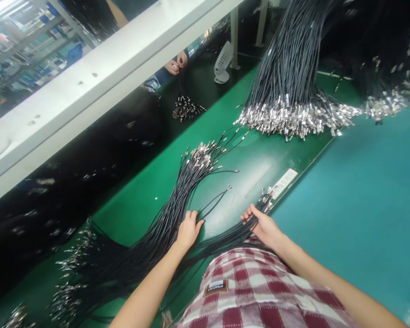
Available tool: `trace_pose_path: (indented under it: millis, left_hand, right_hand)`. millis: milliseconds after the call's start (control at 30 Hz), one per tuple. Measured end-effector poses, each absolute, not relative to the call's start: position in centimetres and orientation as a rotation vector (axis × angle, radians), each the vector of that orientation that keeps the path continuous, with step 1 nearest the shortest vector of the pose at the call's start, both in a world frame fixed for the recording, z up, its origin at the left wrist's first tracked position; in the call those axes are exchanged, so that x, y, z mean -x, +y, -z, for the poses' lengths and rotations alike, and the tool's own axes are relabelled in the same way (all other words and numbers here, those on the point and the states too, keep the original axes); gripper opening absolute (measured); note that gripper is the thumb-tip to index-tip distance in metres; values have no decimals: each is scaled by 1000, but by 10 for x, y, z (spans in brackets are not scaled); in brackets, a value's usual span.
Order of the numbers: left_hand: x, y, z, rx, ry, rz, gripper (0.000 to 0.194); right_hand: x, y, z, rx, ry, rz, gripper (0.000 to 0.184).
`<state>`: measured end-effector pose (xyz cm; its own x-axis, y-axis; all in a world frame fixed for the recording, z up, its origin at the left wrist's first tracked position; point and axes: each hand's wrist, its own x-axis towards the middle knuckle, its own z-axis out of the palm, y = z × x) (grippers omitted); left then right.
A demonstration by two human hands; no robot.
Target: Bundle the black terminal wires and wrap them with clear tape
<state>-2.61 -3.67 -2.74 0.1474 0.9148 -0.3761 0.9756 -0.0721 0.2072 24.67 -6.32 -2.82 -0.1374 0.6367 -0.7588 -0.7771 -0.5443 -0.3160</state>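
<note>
A small bundle of black cables (225, 237) with metal end connectors lies across the near table edge, and my right hand (263, 225) is closed around it just behind the connectors. My left hand (188, 230) rests at the side of a larger pile of black cables (167, 212). Its fingers are closed on a couple of cables (214, 200) whose tips point up and right. The far connectors of that pile fan out on the green mat (133, 191). Its other ends spread at the lower left.
A thick hank of black cables (287, 59) lies at the upper right, its connectors near the table edge. A white slotted object (222, 64) stands behind. Across the table are another person's hands (176, 63) above a connector cluster. A white beam (89, 86) crosses overhead.
</note>
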Motion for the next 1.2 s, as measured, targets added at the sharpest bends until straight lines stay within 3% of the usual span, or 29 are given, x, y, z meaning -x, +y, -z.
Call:
trace_pose_path:
  millis: [133, 433, 633, 767, 900, 1067, 1200]
  left_hand:
    - [19, -39, 37, -2040, 1887, 394, 11]
    - [-15, -73, -22, -2123, 1669, -85, 23]
    - [-43, -98, -23, -1926, 1310, 115, 10]
    - [-30, -87, -16, -1664, 1270, -30, 11]
    - [-34, -81, -5, -1610, 1379, -55, 11]
    - [-34, -68, -5, -1789, 1152, 105, 12]
    - [13, -1, -13, -1913, 1746, -67, 21]
  right_hand:
    - [-246, -63, 28, 1131, 185, -1837, 35]
    - [-232, -52, 11, 1033, -103, -1921, 40]
    - [-232, -56, 10, 1252, -278, -1872, 30]
    - [-245, -67, 22, 1143, -30, -1931, 18]
    - [-246, -76, 27, 1043, 192, -1893, 39]
    - [-235, -77, 34, 963, 220, -1824, 19]
    - [-233, -73, 45, 957, 351, -1787, 35]
